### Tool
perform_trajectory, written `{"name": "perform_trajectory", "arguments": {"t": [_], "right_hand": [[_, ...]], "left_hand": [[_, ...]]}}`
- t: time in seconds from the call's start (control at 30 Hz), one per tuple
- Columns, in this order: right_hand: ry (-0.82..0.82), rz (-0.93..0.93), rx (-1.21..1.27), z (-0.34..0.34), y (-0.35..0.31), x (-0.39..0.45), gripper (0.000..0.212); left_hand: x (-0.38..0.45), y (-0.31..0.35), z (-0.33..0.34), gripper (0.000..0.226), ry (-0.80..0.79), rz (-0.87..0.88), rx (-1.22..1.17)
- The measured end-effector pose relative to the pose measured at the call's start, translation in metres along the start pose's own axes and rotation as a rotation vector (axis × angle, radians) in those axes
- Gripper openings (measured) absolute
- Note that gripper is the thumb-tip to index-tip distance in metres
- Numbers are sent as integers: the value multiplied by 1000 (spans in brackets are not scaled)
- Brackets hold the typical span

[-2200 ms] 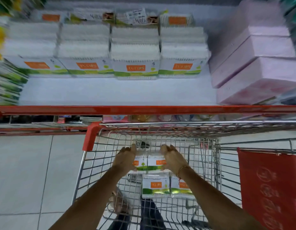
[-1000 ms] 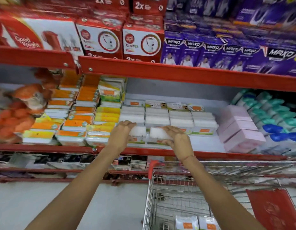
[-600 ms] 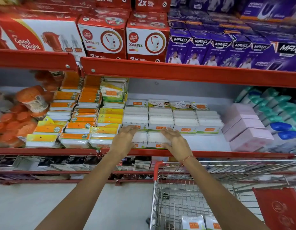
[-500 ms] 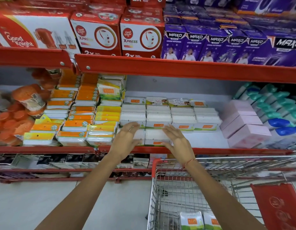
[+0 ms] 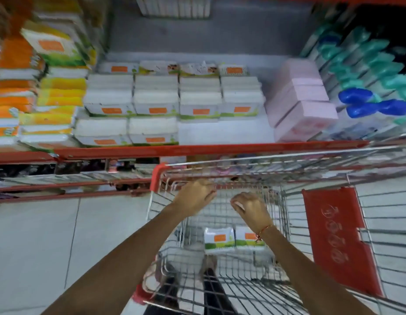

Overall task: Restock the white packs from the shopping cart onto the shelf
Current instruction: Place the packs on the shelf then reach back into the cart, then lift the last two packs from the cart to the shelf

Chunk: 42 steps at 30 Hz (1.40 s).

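Note:
Two white packs with orange labels (image 5: 219, 240) lie side by side on the floor of the wire shopping cart (image 5: 286, 214). Above the cart basket hover my left hand (image 5: 195, 195) and my right hand (image 5: 251, 206), both empty with loosely curled fingers, a little higher than the packs. On the shelf (image 5: 222, 133) with its red front edge stand rows of the same white packs (image 5: 174, 96). Two more packs (image 5: 127, 130) sit in front of them at the left of the row.
Pink boxes (image 5: 304, 110) stand right of the white packs, teal and blue bottles (image 5: 366, 71) further right. Yellow and orange packs (image 5: 38, 94) fill the left. A red child-seat flap (image 5: 338, 235) hangs in the cart. Bare shelf lies right of the two front packs.
Two packs went from the cart to the shelf's front left and were let go. Both hands have dropped back over the cart, and my view has tilted down.

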State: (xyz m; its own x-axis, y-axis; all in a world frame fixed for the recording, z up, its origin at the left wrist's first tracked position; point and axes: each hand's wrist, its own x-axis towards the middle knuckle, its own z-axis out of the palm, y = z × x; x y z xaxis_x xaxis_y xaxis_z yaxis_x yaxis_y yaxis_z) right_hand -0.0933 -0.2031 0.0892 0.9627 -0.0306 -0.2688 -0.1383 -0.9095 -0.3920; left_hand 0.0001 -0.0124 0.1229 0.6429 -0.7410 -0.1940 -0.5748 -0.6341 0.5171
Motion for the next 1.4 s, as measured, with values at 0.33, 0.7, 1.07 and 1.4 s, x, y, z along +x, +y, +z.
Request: {"name": "perform_trajectory", "arguments": {"t": [0.33, 0.7, 1.07, 1.4], "right_hand": [[-618, -18, -202, 104, 118, -39, 60], [-456, 152, -23, 78, 86, -42, 67], [-73, -33, -66, -63, 14, -36, 58], [376, -183, -97, -190, -46, 5, 60]], "left_hand": [[9, 1, 183, 62, -574, -280, 189], [-27, 28, 175, 57, -374, -448, -27], [-44, 52, 13, 62, 14, -333, 10], [-8, 59, -118, 61, 396, -233, 85]]}}
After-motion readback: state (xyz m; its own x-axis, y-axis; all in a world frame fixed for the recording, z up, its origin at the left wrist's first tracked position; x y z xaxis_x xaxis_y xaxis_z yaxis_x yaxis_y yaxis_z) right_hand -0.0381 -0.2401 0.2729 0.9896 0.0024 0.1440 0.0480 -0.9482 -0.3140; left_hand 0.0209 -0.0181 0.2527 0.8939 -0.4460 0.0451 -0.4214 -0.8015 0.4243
